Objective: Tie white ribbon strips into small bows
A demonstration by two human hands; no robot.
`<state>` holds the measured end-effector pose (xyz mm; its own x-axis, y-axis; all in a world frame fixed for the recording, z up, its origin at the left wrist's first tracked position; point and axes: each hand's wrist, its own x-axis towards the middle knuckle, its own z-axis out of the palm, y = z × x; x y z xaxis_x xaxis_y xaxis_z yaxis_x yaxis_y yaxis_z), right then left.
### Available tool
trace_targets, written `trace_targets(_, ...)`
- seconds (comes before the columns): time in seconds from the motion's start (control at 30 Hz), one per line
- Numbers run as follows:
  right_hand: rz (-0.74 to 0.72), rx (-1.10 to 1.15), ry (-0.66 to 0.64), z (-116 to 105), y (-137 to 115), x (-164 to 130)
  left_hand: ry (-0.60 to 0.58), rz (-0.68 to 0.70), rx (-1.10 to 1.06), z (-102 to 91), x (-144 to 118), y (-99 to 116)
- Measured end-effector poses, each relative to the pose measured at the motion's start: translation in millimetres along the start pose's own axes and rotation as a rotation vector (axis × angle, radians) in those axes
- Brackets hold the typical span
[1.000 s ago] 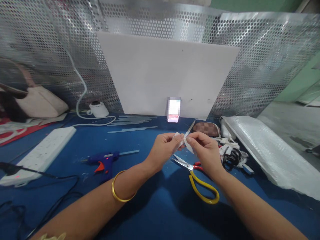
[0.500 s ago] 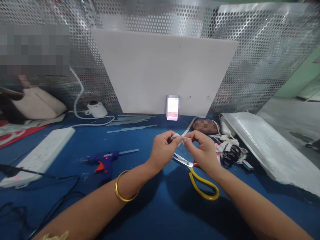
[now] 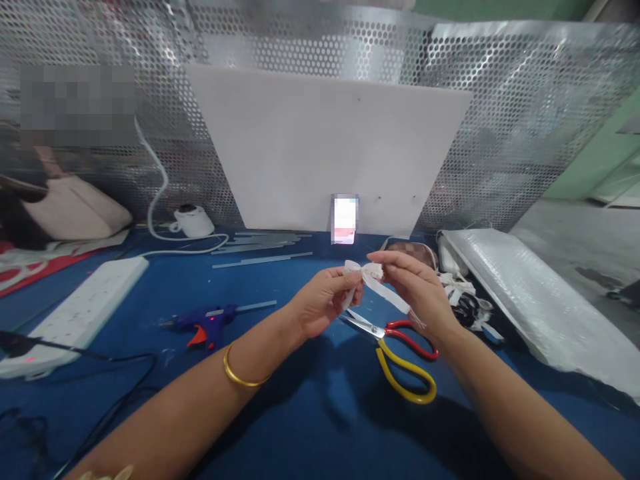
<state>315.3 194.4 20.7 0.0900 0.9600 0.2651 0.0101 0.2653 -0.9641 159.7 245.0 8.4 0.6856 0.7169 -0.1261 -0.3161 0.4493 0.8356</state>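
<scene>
**Ribbon pinched between both hands above the blue table**

Ribbon (image 3: 367, 275), white and narrow, is held up off the table (image 3: 300, 413) between the two hands; the left hand (image 3: 323, 300) pinches one end of its folded part with thumb and fingertips, the right hand (image 3: 417, 287) pinches the other, and a loose tail runs down across the right palm; the hands sit close together, joined only by the strip.

Just below and between them lie scissors (image 3: 400, 350) with red and yellow handles, blades pointing toward the left hand; a blue glue gun (image 3: 207, 322) rests well out beyond the left wrist; bare blue surface lies open under both forearms. Beyond the right hand a heap of ribbon scraps (image 3: 465, 297) is partly hidden by the fingers; the folded shape itself is too small to read clearly.
</scene>
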Motion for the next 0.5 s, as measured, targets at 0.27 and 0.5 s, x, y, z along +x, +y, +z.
trace_targets(0.27, -0.103, -0.188, -0.140, -3, -10, 2, -0.086, -0.181, -0.036, 1.0, 0, -8)
trace_targets(0.5, -0.021, -0.410, -0.140, -13, -16, 2, 0.083, 0.116, 0.040, -4.8, 3, -1)
